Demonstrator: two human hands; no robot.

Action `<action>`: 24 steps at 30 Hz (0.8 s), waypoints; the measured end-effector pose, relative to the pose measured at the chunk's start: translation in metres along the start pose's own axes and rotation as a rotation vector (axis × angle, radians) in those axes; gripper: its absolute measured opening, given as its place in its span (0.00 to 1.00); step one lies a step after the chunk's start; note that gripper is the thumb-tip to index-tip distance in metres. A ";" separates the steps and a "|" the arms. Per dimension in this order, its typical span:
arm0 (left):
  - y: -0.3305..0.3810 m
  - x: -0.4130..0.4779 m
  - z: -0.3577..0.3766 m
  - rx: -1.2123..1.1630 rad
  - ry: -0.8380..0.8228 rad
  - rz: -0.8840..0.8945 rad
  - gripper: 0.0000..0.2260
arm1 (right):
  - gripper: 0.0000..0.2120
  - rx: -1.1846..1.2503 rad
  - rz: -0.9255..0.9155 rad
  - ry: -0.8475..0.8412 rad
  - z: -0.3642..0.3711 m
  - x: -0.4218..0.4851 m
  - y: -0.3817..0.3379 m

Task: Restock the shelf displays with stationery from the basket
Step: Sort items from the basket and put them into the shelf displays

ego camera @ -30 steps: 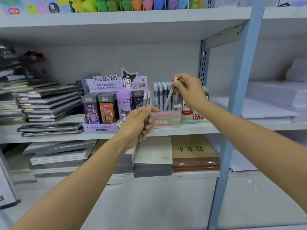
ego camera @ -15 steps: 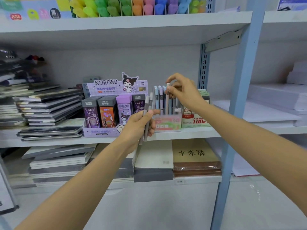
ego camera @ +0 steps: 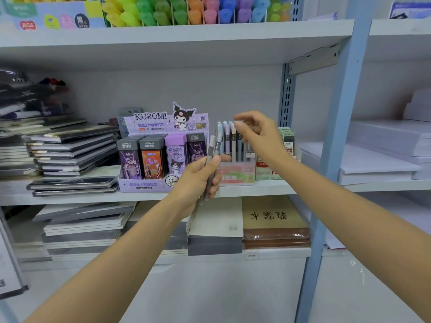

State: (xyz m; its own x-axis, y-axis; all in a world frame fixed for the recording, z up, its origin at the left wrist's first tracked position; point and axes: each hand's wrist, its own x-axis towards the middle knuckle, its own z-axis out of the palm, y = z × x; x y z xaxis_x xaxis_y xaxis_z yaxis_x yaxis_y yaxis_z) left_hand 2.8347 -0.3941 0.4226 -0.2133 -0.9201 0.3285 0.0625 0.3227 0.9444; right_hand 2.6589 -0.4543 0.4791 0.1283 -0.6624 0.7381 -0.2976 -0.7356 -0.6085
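Observation:
My left hand (ego camera: 200, 180) grips two grey pens (ego camera: 212, 157) upright in front of the middle shelf. Just behind them stands a clear pen display box (ego camera: 235, 173) with several pastel pens (ego camera: 227, 138) standing in it. My right hand (ego camera: 258, 134) hovers at the top of those pens with its fingers loosely spread and nothing between them. The basket is out of view.
A purple Kuromi lead-refill display (ego camera: 161, 148) stands left of the pen box, a green-and-white box (ego camera: 286, 150) to its right. Stacked notebooks (ego camera: 70, 155) fill the left. A blue shelf upright (ego camera: 335, 136) rises at right. Highlighters (ego camera: 186, 10) line the top shelf.
My right hand set the pen it pinched down into the display box and let go, its fingers now spread. My left hand kept its two pens, barely moving.

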 end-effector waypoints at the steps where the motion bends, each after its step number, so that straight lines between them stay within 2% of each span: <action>1: 0.000 0.000 0.002 -0.001 -0.013 0.003 0.13 | 0.10 0.106 0.053 -0.056 0.000 -0.007 -0.003; 4: -0.001 -0.002 0.013 -0.016 -0.045 0.007 0.13 | 0.08 0.320 0.182 -0.214 0.002 -0.025 -0.007; 6: -0.001 -0.003 0.018 -0.024 -0.063 0.007 0.12 | 0.05 0.408 0.193 -0.242 0.003 -0.031 -0.007; 12: 0.001 -0.011 0.019 0.014 -0.054 -0.018 0.12 | 0.06 0.483 0.206 -0.099 -0.012 -0.034 -0.007; 15: 0.003 -0.013 0.019 0.039 -0.017 -0.024 0.11 | 0.11 0.534 0.215 -0.079 -0.019 -0.035 -0.008; 20: 0.008 -0.007 0.021 0.095 0.062 -0.020 0.10 | 0.09 0.437 0.175 -0.110 -0.036 -0.025 -0.012; 24: 0.010 0.002 0.018 0.013 0.201 -0.057 0.10 | 0.07 0.328 0.132 0.045 -0.058 0.001 -0.014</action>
State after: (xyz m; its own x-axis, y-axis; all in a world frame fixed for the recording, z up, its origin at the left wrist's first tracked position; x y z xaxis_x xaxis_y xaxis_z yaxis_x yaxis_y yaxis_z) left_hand 2.8172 -0.3884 0.4327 -0.0168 -0.9623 0.2714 0.0430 0.2705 0.9618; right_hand 2.6085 -0.4363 0.5055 0.0654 -0.7535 0.6541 0.0120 -0.6549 -0.7556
